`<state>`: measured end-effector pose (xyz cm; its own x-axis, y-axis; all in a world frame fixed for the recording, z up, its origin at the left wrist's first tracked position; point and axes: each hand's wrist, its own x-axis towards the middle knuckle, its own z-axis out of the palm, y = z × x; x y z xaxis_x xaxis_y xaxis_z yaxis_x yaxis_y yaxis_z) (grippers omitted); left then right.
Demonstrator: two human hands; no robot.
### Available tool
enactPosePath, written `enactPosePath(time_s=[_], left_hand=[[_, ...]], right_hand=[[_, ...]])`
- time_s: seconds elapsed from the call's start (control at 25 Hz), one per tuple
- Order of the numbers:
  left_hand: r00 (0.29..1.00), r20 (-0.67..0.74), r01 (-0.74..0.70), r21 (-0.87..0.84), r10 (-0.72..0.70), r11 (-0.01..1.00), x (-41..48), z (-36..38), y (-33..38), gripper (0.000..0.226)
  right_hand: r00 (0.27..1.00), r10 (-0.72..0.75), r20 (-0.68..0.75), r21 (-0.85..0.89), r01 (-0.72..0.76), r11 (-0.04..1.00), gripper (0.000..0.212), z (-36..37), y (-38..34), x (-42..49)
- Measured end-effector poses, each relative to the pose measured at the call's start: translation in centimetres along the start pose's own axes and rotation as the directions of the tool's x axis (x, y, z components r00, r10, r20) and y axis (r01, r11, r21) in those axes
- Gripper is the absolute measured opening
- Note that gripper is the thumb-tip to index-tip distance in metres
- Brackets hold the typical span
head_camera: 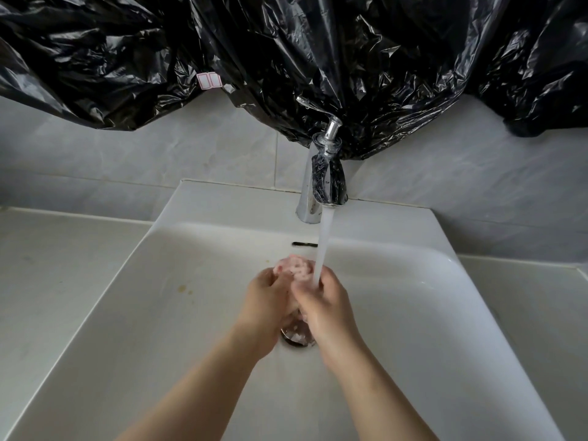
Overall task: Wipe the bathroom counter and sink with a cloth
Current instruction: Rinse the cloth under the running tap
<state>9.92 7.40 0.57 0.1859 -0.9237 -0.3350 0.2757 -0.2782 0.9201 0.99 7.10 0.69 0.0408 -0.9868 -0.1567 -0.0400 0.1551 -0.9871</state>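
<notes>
A small pink cloth (296, 266) is bunched up between both hands, over the middle of the white sink (445, 313). My left hand (267, 300) grips it from the left and my right hand (321, 303) grips it from the right. Water runs from the chrome tap (318, 192) in a stream (324, 246) onto the cloth and my right hand. Most of the cloth is hidden inside the hands. Brownish stains (184, 289) mark the basin's left slope. The grey counter (47, 275) lies on both sides of the sink.
The metal drain (297, 338) shows just below the hands. An overflow slot (304, 244) sits in the back wall of the basin. Black plastic sheeting (286, 58) hangs over the wall above the tap, with grey tiles (127, 160) below it.
</notes>
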Motion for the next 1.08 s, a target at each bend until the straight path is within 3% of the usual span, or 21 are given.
enactPosePath(time_s=[0.08,0.16,0.24,0.32,0.44,0.52,0.6,0.68,0.76,0.84,0.88,0.96,1.0,1.08], left_hand=[[0.999,0.032,0.032,0.070,-0.034,0.997,-0.7,0.3,0.3,0.030],[0.987,0.152,0.047,0.070,-0.057,0.996,-1.4,0.9,0.2,0.029],[0.972,0.231,0.060,-0.031,-0.051,0.998,-1.6,1.3,0.0,0.015],[0.987,0.163,0.023,-0.078,-0.010,0.997,-1.3,1.4,0.0,0.005],[0.997,0.077,0.004,0.063,-0.009,0.998,-1.4,1.4,-0.2,0.024],[0.997,0.056,0.052,0.068,-0.056,0.996,-1.2,1.2,-0.2,0.031],[0.985,0.151,0.090,-0.032,-0.084,0.995,-1.0,0.7,-0.2,0.020],[0.978,0.194,0.117,-0.173,-0.083,0.978,-0.6,0.3,-0.1,0.019],[0.988,0.126,0.115,-0.228,-0.088,0.967,-0.3,0.2,0.0,0.019],[0.988,0.120,0.102,-0.076,-0.093,0.992,-0.6,0.6,-0.2,0.019],[0.983,0.148,0.110,0.013,-0.111,0.994,-0.9,0.8,-0.1,0.026],[0.956,0.260,0.136,0.003,-0.132,0.991,-1.3,1.2,-0.2,0.029],[0.953,0.278,0.131,-0.025,-0.119,0.991,-1.3,1.4,-0.3,0.029],[0.982,0.180,0.054,0.003,-0.054,0.999,-1.6,1.5,0.0,0.024]], right_hand=[[0.988,0.043,-0.150,-0.017,-0.046,0.999,0.004,0.1,0.5,0.6],[0.952,0.126,-0.279,0.033,-0.121,0.992,0.016,0.0,0.7,1.0],[0.963,0.107,-0.248,0.076,-0.090,0.993,0.017,-0.1,0.9,1.1],[0.988,0.022,-0.151,0.012,-0.020,1.000,0.013,-0.1,0.8,0.7],[0.991,-0.021,-0.132,-0.191,-0.005,0.981,0.020,0.1,0.9,0.6],[0.979,0.056,-0.198,-0.087,-0.075,0.993,0.027,0.3,0.8,0.6],[0.968,0.074,-0.240,0.000,-0.076,0.997,0.020,0.0,0.7,0.9],[0.983,0.038,-0.177,0.099,-0.021,0.995,0.004,-0.2,0.4,0.7],[0.993,-0.082,-0.085,0.020,0.084,0.996,0.007,-0.5,0.0,0.0],[0.979,-0.161,-0.126,-0.121,0.146,0.982,0.019,-0.6,0.3,0.0],[0.968,-0.153,-0.197,-0.131,0.129,0.983,0.022,-0.7,0.6,0.2],[0.952,-0.055,-0.300,-0.033,0.047,0.998,0.019,-0.4,1.0,0.7],[0.953,-0.033,-0.302,-0.015,0.030,0.999,0.020,-0.1,1.1,0.7],[0.973,-0.103,-0.209,-0.119,0.079,0.990,0.019,0.7,1.4,-0.1]])
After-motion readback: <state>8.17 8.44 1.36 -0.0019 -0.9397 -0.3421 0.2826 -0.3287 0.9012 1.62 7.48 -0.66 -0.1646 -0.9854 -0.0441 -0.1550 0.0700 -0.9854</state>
